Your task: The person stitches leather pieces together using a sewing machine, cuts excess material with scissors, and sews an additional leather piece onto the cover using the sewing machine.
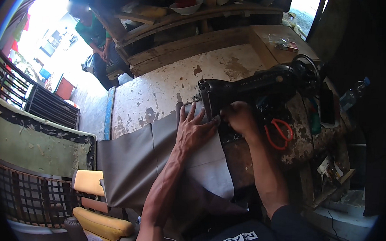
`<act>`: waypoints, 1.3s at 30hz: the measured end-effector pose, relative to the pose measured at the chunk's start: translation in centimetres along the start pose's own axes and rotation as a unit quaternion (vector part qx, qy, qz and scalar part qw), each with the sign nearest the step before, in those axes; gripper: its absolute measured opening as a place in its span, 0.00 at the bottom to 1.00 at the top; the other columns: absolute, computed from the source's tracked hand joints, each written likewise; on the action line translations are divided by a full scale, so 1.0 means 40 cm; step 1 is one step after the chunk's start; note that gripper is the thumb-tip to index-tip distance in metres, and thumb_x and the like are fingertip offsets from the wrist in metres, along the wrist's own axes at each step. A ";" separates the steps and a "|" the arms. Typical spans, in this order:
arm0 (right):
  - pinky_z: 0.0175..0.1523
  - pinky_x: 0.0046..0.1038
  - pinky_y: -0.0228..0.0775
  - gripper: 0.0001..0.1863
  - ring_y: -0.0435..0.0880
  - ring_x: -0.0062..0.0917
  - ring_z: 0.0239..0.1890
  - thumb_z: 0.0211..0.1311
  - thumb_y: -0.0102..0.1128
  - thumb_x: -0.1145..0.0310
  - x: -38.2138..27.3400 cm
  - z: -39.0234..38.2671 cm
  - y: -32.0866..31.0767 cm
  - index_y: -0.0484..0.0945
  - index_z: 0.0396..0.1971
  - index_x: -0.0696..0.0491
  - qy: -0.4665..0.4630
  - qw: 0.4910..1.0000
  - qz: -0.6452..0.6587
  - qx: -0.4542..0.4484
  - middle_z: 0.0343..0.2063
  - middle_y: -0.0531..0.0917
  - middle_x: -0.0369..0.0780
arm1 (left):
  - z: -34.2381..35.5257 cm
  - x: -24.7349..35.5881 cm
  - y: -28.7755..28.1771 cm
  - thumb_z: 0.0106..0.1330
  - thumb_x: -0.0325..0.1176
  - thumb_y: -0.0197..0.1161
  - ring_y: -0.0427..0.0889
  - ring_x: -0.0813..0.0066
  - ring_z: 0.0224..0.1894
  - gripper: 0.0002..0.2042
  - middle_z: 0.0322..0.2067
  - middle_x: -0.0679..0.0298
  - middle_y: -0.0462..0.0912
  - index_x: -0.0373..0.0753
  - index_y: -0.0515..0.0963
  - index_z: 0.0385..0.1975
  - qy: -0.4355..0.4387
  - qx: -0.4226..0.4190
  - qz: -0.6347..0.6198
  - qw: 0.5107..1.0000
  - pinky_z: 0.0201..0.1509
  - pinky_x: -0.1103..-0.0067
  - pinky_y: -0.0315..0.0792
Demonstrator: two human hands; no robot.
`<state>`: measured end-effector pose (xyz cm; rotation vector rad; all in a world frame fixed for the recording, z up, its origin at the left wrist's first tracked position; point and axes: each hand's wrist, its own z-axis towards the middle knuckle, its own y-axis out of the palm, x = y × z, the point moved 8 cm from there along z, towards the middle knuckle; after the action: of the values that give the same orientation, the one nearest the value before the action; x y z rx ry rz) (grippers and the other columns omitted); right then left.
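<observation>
A large sheet of grey, leather-like material (128, 165) with seams lies across the table edge and hangs toward my lap. My left hand (195, 127) rests flat on it, fingers spread, just left of the needle end of a black sewing machine (257, 82). To the right of that needle end is my right hand (241, 118), its fingers curled close to the material's edge. Whatever those fingers pinch is hidden. The needle and presser foot cannot be made out clearly against the dark machine.
Orange-handled scissors (280, 134) lie right of my right forearm on the worn table (136, 101). A plastic bottle (351, 95) stands at the far right. Yellow padded cushions (103, 221) are at lower left. Beyond the table, a person in green (94, 32) sits at upper left.
</observation>
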<state>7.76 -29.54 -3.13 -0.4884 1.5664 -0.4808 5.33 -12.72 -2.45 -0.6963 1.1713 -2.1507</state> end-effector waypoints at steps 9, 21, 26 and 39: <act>0.46 0.38 0.77 0.10 0.87 0.44 0.43 0.69 0.63 0.68 -0.061 -0.554 0.068 0.80 0.42 0.60 -0.038 0.996 0.037 0.078 0.37 0.86 0.50 | -0.084 -0.072 -0.196 0.60 0.29 0.66 0.83 0.65 0.45 0.04 0.34 0.66 0.88 0.40 0.85 0.25 -0.054 0.236 -0.108 0.964 0.61 0.68 0.67; 0.71 0.41 0.68 0.35 0.73 0.52 0.68 0.69 0.66 0.55 -0.230 -0.869 0.258 0.69 0.69 0.59 -0.176 0.879 0.075 -0.437 0.66 0.68 0.61 | -0.970 0.106 -0.436 0.75 0.31 0.53 0.81 0.61 0.50 0.13 0.43 0.54 0.84 0.32 0.81 0.50 -0.499 0.297 -0.016 0.814 0.59 0.69 0.72; 0.71 0.43 0.67 0.38 0.72 0.58 0.66 0.72 0.60 0.48 -0.263 -0.912 0.361 0.65 0.70 0.60 -0.276 0.817 0.002 -0.506 0.68 0.64 0.64 | -0.771 0.272 -0.316 0.64 0.41 0.70 0.81 0.58 0.53 0.28 0.48 0.55 0.86 0.38 0.74 0.63 -0.482 0.089 -0.312 0.814 0.64 0.66 0.70; 0.57 0.40 0.72 0.34 0.80 0.47 0.54 0.65 0.71 0.50 0.035 -0.763 0.269 0.68 0.55 0.62 0.089 0.976 0.195 0.039 0.55 0.76 0.58 | -0.761 0.267 -0.231 0.71 0.38 0.68 0.81 0.82 0.39 0.16 0.37 0.68 0.85 0.35 0.79 0.51 -0.504 -0.088 -0.598 0.617 0.44 0.81 0.75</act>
<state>-23.01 -21.24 -9.00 -0.0712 1.7575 -0.2882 -25.01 0.77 -7.22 -2.8863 0.1296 -1.6940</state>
